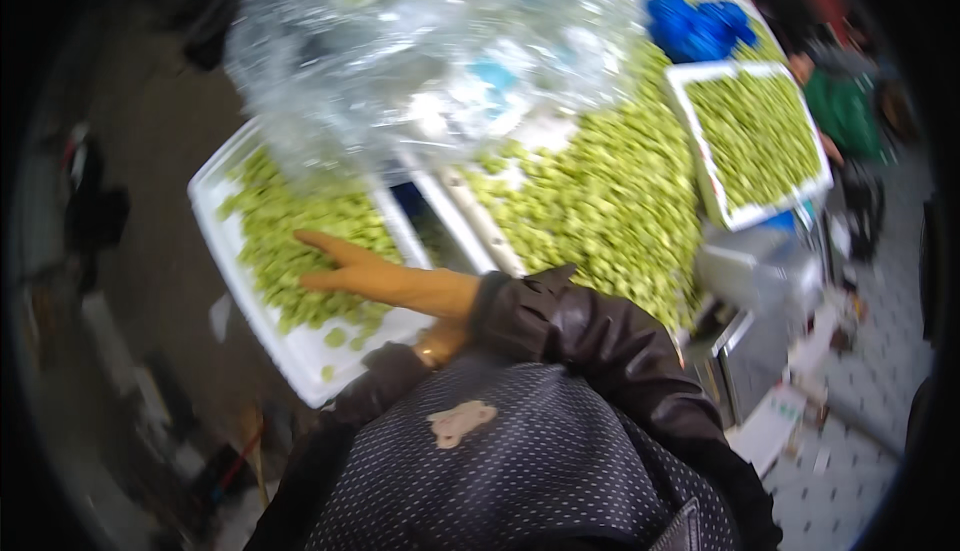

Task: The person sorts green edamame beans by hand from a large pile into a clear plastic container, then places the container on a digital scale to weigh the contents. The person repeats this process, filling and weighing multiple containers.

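Observation:
A white foam box (225,266) of small, flat, light-green bean-like pieces (307,213) stands at the left. My right hand (367,273), orange-tan and blurred, reaches across over these pieces with its fingers apart and nothing visible in them. Whether its fingertips touch the pieces is unclear. Beneath my right wrist lies part of my left hand (444,341), close to the apron; its fingers are hidden. More green pieces (615,198) lie heaped on the white table to the right of the box, behind a raised edge strip (480,217).
Crumpled clear plastic (420,63) covers the far middle and overhangs the left box. At the right stand a filled foam box (825,183) and a clear plastic container (757,270). A blue plastic bag (697,26) lies behind. Another person's hand (802,69) shows at the far right.

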`<state>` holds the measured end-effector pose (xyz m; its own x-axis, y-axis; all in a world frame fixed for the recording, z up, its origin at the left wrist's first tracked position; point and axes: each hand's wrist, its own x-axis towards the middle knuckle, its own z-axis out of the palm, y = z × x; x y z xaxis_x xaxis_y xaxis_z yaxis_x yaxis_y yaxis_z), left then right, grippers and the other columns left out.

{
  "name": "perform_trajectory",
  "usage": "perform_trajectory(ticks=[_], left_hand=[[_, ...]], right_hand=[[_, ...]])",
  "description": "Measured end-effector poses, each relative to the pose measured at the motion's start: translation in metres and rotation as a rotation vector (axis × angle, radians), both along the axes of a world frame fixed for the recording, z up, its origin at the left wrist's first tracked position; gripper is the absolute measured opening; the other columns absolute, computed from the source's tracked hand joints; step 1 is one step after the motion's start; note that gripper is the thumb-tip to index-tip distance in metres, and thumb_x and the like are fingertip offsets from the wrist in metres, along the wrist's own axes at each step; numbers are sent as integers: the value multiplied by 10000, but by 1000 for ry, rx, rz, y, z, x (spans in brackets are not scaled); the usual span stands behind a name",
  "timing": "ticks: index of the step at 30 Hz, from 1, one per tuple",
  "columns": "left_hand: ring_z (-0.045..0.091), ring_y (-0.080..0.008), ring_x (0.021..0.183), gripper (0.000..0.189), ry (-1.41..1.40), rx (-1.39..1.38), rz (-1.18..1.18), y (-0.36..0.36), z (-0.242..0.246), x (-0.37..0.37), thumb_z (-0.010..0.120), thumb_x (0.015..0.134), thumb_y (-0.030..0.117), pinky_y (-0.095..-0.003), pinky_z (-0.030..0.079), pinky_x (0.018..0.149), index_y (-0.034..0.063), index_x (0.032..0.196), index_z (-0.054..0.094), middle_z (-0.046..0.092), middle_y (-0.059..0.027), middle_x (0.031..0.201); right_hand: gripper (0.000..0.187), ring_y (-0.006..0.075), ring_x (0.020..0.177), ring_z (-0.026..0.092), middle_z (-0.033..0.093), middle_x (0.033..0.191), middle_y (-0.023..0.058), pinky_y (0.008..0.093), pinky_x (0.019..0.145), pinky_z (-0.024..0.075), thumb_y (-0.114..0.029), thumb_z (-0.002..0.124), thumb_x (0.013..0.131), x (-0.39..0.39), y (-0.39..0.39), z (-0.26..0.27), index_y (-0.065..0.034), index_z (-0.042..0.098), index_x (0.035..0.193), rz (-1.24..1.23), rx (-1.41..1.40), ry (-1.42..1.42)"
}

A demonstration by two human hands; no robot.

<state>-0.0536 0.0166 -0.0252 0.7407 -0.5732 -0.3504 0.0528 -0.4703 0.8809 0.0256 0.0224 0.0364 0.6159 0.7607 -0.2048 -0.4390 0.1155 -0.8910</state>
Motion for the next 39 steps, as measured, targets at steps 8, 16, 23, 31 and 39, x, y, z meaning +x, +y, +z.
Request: perform_trajectory(ticks=[8,16,23,31,39], left_hand=[[587,-122,761,251,502,-463,344,-21,11,15,476,920,166,-243,472,711,-31,1007,605,643,-82,865],[585,-127,811,263,553,-475,312,-25,-1,22,475,930,176,-242,470,768,-36,1031,594,637,-81,901],[590,-126,807,281,558,-463,305,-24,-4,25,446,946,176,-244,476,770,-36,1042,604,642,-96,920],[579,-124,808,272,597,-507,309,-26,-5,27,475,926,173,-244,468,765,-36,1052,594,643,-85,897],[583,-119,811,298,576,-510,300,-25,-6,26,430,959,190,-238,471,770,-32,1074,593,638,-87,928]], right_hand=[[341,306,975,574,604,1074,152,367,818,466,-157,626,766,56,-158,-36,-29,590,1079,-233,-801,-964],[342,322,886,601,610,1061,130,374,765,496,-73,623,730,71,-221,-64,-70,600,1071,-298,-1097,-1126],[112,320,791,579,559,871,119,403,670,483,-102,597,751,70,-250,-72,-59,608,853,-151,-1173,-991],[158,304,786,589,570,896,103,376,659,485,-31,599,720,65,-256,-37,-64,586,874,-415,-1345,-881],[260,293,772,601,574,908,86,368,659,490,-119,622,747,30,-225,-53,-107,640,1006,35,-1338,-907]])
